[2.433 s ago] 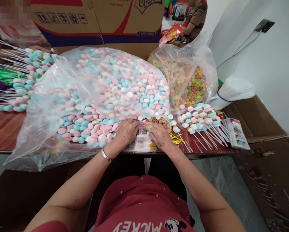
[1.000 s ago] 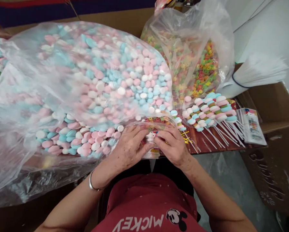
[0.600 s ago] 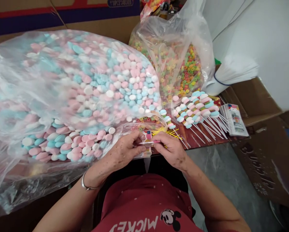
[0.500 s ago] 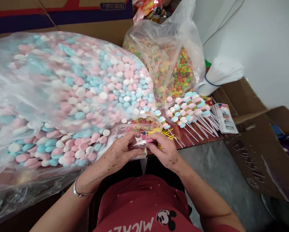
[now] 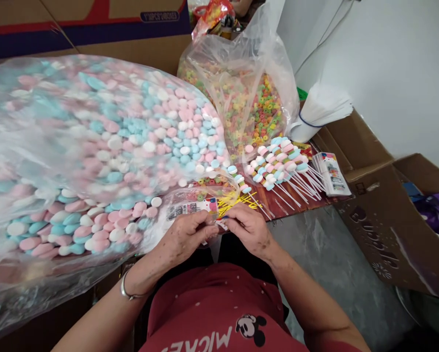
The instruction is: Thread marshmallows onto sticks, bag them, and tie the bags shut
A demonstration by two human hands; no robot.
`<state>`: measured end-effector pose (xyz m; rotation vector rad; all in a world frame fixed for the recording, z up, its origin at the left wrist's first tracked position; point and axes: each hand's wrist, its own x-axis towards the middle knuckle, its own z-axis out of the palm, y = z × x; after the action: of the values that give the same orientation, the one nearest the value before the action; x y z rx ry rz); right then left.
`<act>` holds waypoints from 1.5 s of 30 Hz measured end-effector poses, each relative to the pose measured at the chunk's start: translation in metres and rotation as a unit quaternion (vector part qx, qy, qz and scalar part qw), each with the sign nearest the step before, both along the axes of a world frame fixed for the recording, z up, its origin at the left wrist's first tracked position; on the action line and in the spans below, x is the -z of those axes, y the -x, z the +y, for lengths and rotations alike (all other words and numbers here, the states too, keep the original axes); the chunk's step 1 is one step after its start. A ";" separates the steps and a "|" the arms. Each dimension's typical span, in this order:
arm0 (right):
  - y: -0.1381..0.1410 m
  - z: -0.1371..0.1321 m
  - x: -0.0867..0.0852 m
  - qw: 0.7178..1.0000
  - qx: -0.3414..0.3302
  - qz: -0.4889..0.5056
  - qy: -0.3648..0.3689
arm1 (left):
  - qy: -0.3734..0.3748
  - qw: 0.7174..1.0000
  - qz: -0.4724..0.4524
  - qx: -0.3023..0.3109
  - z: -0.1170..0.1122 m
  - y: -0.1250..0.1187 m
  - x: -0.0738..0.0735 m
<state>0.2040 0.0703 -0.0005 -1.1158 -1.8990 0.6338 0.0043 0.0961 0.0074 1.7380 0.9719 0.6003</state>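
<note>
My left hand [image 5: 190, 232] and my right hand [image 5: 248, 227] meet at the table's front edge, thumbs and fingers pinched. Between them is a small clear plastic bag [image 5: 221, 223] with red and blue print, partly hidden by the fingers. Flat printed bags [image 5: 184, 209] lie just beyond my left hand. Yellow twist ties [image 5: 237, 199] are scattered past my fingertips. To the right lies a pile of marshmallow skewers [image 5: 278, 164] on white sticks, with one skewer [image 5: 241, 182] apart from it.
A huge clear bag of pink, blue and white marshmallows [image 5: 112, 142] covers the left. Behind stands a bag of coloured candy rings [image 5: 266, 107]. A white mug [image 5: 303, 128] holds white sticks. More printed bags [image 5: 331, 173] lie near an open cardboard box [image 5: 381, 230].
The pink-and-white face of the bag between my fingers has turned, and less of it shows. My hands stay close together. The view has shifted slightly, uncovering the flat bags and twist ties.
</note>
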 end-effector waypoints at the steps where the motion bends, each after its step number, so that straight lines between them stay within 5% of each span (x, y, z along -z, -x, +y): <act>1: -0.001 0.001 0.001 1.000 -0.001 -0.001 0.008 | -0.016 1.000 -0.005 0.003 0.000 -0.001 0.002; 7: 0.000 0.005 0.009 0.998 0.013 -0.028 -0.056 | -0.065 0.998 0.002 0.023 0.001 -0.003 0.008; 16: -0.001 0.001 0.013 0.992 0.062 -0.056 -0.092 | 0.054 0.995 -0.081 -0.025 -0.009 0.000 0.018; 22: -0.006 0.000 0.007 0.998 0.007 0.020 0.051 | -0.044 0.998 -0.032 -0.007 -0.003 0.001 0.023; 27: -0.003 -0.009 0.010 0.987 0.039 0.064 0.143 | -0.063 0.997 -0.036 -0.026 -0.003 0.000 0.027; 37: -0.003 -0.009 -0.006 0.999 0.034 0.008 0.039 | -0.119 0.991 -0.040 -0.043 -0.002 0.001 0.031; 45: 0.003 -0.008 -0.001 0.994 0.090 -0.031 -0.046 | -0.147 0.986 -0.066 -0.050 -0.005 -0.003 0.029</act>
<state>0.2011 0.0625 0.0007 -1.2433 -1.8343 0.4111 0.0069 0.0913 -0.0217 1.8866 0.9157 0.9510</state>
